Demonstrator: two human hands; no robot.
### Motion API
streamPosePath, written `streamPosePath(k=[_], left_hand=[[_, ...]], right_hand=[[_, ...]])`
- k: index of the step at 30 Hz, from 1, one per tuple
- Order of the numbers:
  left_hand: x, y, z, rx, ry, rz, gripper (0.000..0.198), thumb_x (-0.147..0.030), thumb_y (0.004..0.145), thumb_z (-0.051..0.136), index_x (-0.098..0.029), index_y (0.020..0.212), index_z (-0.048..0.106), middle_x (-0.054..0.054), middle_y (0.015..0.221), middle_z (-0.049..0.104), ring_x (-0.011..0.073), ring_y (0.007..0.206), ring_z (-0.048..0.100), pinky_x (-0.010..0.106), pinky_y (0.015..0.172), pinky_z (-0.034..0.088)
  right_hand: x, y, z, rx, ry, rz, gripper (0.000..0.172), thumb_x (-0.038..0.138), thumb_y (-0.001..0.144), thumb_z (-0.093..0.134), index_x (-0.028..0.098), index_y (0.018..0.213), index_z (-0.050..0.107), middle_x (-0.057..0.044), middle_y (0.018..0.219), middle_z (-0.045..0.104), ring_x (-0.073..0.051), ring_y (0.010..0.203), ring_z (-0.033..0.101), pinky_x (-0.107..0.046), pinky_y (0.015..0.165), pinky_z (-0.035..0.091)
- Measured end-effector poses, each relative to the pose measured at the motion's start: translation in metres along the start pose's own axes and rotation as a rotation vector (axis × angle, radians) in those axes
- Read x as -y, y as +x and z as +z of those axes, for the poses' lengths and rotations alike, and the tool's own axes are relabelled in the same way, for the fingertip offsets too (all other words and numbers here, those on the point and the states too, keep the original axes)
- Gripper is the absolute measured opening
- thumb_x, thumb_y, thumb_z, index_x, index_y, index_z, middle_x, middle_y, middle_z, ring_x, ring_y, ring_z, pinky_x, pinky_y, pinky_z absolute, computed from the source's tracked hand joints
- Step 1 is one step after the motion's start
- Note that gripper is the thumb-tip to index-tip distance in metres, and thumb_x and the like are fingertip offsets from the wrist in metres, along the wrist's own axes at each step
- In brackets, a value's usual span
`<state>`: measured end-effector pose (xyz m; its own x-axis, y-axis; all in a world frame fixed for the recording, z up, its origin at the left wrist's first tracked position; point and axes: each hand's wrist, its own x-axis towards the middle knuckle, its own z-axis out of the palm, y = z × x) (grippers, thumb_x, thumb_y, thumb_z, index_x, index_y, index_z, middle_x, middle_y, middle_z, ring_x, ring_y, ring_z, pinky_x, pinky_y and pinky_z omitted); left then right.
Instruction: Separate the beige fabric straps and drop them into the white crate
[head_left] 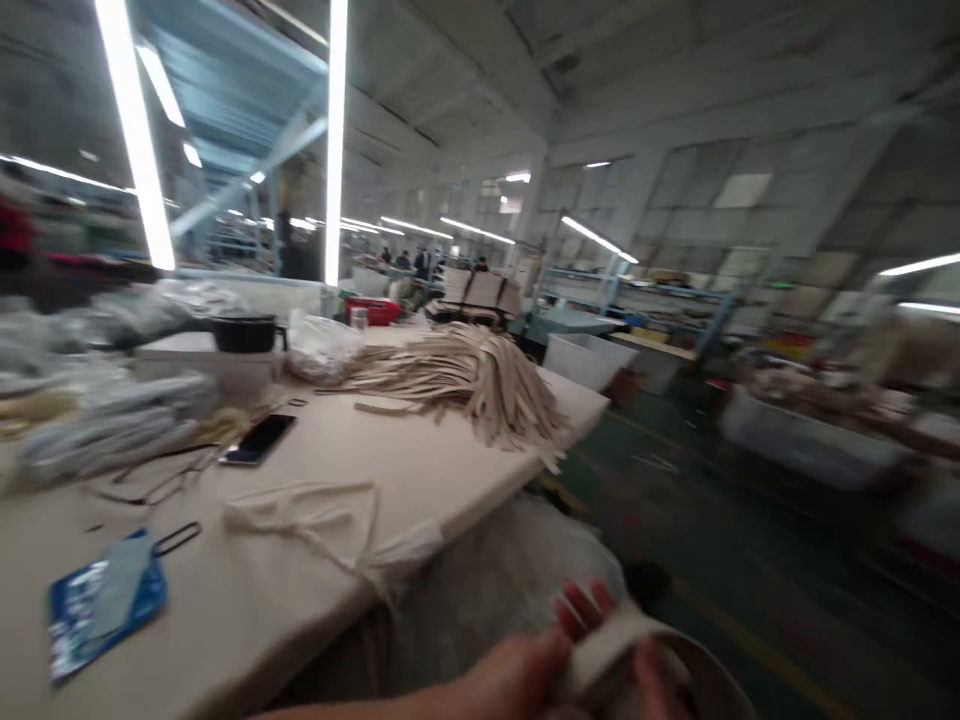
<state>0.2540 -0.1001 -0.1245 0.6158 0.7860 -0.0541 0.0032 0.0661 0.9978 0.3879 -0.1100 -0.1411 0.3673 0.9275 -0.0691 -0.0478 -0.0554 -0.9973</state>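
Head view, blurred: left hand (517, 675) and right hand (660, 685), each grip closed on pale fabric strip (615, 640), held off surface (420, 470) edge for handling.

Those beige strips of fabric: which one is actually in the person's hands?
The pale strip at the bottom edge, gripped by both hands, left hand and right hand. The others lie heaped in a pile on the table.
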Motion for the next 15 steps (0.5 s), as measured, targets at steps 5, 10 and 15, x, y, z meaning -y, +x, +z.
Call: streamPosePath(k=[5, 10, 15], left_hand=[[0.027, -0.020, 0.010, 0.044, 0.026, -0.095, 0.020, -0.033, 0.079, 0.058, -0.018, 0.090, 0.051, -0.003, 0.068, 0.057, 0.0085, 0.045, 0.051, 0.019, 0.041, 0.039], [0.074, -0.036, 0.009, 0.103, 0.055, -0.212, 0.018, -0.032, 0.078, 0.054, -0.019, 0.089, 0.049, -0.004, 0.066, 0.058, 0.0078, 0.042, 0.051, 0.018, 0.039, 0.037], [0.095, -0.046, 0.011, 0.107, 0.014, -0.294, 0.028, -0.043, 0.078, 0.057, -0.019, 0.090, 0.049, -0.003, 0.064, 0.059, 0.0082, 0.039, 0.050, 0.018, 0.037, 0.034]], right_hand=[[0.025, -0.015, -0.013, 0.014, 0.622, 0.019, 0.062, 0.056, 0.079, 0.073, 0.015, 0.124, 0.059, -0.012, 0.102, 0.072, -0.025, 0.088, 0.069, -0.042, 0.078, 0.058], [0.037, 0.008, -0.012, -0.025, 0.707, 0.011, 0.039, 0.050, 0.077, 0.076, 0.016, 0.092, 0.064, -0.003, 0.078, 0.071, -0.017, 0.062, 0.066, -0.033, 0.066, 0.058], [0.049, 0.017, -0.008, 0.186, 0.710, 0.037, 0.050, 0.050, 0.081, 0.071, 0.018, 0.118, 0.061, -0.009, 0.103, 0.073, -0.022, 0.082, 0.071, -0.033, 0.067, 0.059]])
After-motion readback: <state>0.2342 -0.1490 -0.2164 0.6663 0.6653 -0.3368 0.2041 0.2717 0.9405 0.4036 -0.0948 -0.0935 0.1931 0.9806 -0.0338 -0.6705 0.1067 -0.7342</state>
